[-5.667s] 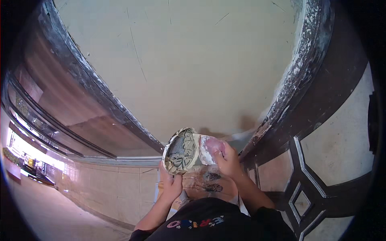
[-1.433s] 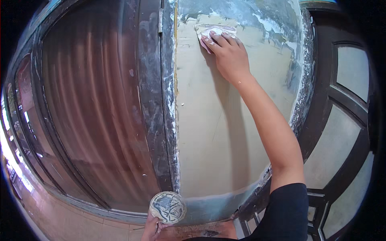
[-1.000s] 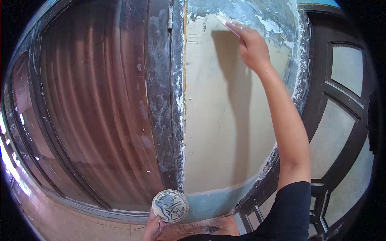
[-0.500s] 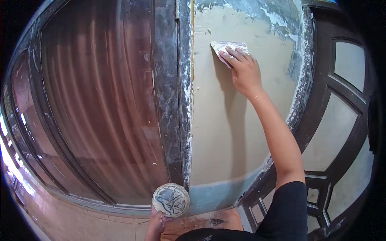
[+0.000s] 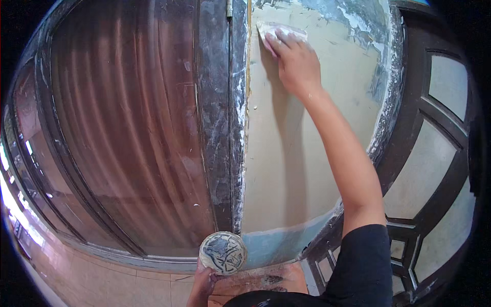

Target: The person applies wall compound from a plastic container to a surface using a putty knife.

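High on the beige-coated wall (image 5: 327,133), my right hand (image 5: 299,61) is closed round a flat putty scraper (image 5: 263,30), its blade smeared with pale putty and laid against the surface. The fingers spread over the back of the blade and hide most of it. Down at the lower middle, my left hand (image 5: 203,279) grips a round tub (image 5: 223,253) from its near left side. Grey and cream putty, scored with crossing marks, shows in the tub. Its outer side is mostly out of sight.
A dark window frame (image 5: 215,112) with a reddish-brown curtain (image 5: 123,138) behind its glass fills the left. A dark panelled door (image 5: 440,123) stands at the right. Bare blue-grey patches (image 5: 358,15) edge the wall's top, above a tiled floor (image 5: 117,281).
My right hand and the scraper have moved up and slightly left along the wall. The tub in my left hand has shifted a little to the right.
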`<state>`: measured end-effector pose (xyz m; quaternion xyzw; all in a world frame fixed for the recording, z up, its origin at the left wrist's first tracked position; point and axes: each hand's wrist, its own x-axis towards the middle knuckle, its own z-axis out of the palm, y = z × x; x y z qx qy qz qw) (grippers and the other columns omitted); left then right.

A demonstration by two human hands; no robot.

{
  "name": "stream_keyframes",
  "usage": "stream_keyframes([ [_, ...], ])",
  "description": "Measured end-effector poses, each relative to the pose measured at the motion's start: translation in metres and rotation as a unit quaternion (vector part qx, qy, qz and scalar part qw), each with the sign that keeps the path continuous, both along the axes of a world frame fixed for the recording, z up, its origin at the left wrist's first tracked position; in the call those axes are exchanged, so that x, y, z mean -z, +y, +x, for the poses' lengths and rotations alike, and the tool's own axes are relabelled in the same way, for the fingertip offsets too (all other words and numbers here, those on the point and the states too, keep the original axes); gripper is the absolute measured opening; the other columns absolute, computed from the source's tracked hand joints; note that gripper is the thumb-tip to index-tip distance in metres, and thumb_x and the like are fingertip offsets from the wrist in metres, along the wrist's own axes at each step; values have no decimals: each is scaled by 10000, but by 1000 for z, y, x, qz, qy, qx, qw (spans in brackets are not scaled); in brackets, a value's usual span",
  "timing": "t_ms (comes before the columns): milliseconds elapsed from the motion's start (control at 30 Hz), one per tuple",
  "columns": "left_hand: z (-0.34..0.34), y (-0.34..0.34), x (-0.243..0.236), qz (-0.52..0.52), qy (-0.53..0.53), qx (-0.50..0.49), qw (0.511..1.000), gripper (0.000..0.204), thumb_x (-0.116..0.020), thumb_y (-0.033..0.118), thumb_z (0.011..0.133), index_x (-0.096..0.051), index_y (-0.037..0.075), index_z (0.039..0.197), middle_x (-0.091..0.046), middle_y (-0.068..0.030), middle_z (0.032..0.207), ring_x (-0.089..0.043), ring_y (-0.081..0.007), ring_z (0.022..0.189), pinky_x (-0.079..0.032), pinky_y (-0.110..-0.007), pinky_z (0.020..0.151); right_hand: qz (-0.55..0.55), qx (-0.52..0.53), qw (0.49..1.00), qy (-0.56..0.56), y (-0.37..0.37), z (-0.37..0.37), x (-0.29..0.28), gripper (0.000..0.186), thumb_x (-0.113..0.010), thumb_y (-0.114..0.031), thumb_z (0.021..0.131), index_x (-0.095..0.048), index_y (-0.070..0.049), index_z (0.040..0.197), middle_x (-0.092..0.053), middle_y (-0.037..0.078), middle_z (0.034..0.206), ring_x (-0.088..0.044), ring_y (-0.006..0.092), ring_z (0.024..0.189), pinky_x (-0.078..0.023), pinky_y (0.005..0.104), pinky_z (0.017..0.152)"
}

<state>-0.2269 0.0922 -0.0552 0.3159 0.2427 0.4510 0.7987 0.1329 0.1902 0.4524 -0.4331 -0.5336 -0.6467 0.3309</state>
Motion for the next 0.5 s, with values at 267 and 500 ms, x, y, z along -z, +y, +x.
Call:
stream_keyframes([
  [267,2,-17,-51,14,32,-15,999,706,-459,5,775,-261,128,1441,-508,-174,1295,-628,-356,1055,-608,-529,757,-102,-1,995,-3,-39,-5,103,362,-618,-137,842,-655,-241,1186,-641,-3,1206,-600,223,1085,-440,424,900],
  [500,12,-2,-24,6,45,-25,999,707,-439,-21,761,-283,126,1435,-514,-162,1286,-626,-356,1059,-610,-516,729,-21,-52,998,10,-25,-15,-29,391,-585,-118,844,-640,-230,1214,-646,23,1204,-601,227,1089,-463,402,890],
])
